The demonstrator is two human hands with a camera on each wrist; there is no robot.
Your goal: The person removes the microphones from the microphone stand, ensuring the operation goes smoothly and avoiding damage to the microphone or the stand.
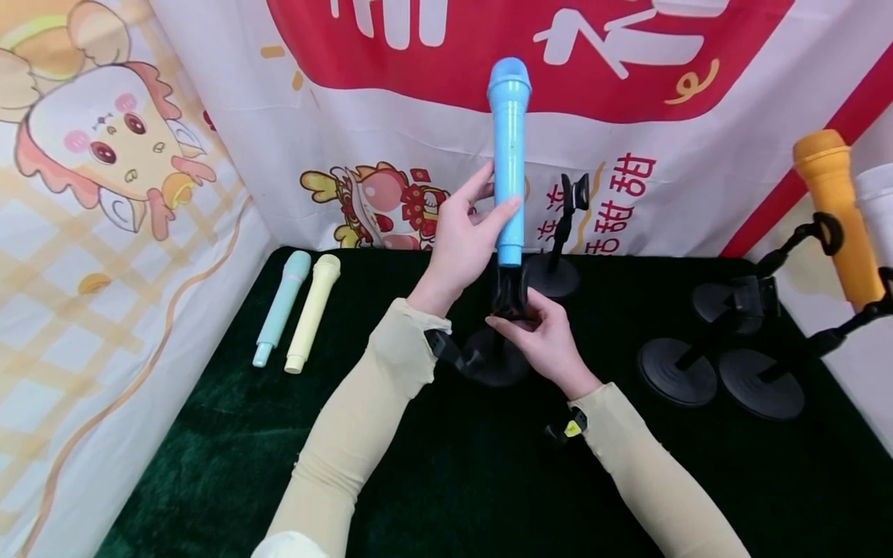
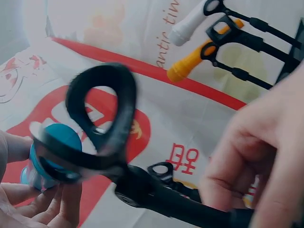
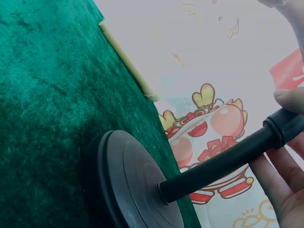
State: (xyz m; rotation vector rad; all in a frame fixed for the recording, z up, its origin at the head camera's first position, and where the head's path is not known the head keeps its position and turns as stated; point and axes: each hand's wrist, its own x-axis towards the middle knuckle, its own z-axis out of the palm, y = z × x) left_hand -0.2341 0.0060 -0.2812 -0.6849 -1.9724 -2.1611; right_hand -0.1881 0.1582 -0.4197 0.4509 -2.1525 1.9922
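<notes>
My left hand [image 1: 463,232] grips a light blue microphone [image 1: 509,155] by its lower handle, head up. Directly below its bottom end, the black clip [image 1: 511,298] tops a microphone stand. In the left wrist view the clip [image 2: 124,95] crosses in front of the microphone's end [image 2: 64,135]; whether it has entered the ring I cannot tell. My right hand [image 1: 551,337] holds the stand just under the clip. The right wrist view shows its fingers around a collar on the pole [image 3: 218,168], above the round base [image 3: 137,180] on green cloth.
Pale green [image 1: 282,306] and cream [image 1: 312,314] microphones lie at left. Another stand [image 1: 554,275] is behind my hands. Several stands occupy the right, with an orange microphone [image 1: 840,217] and a white one [image 1: 877,194] tilted upward. A printed curtain [image 1: 405,132] hangs behind the table.
</notes>
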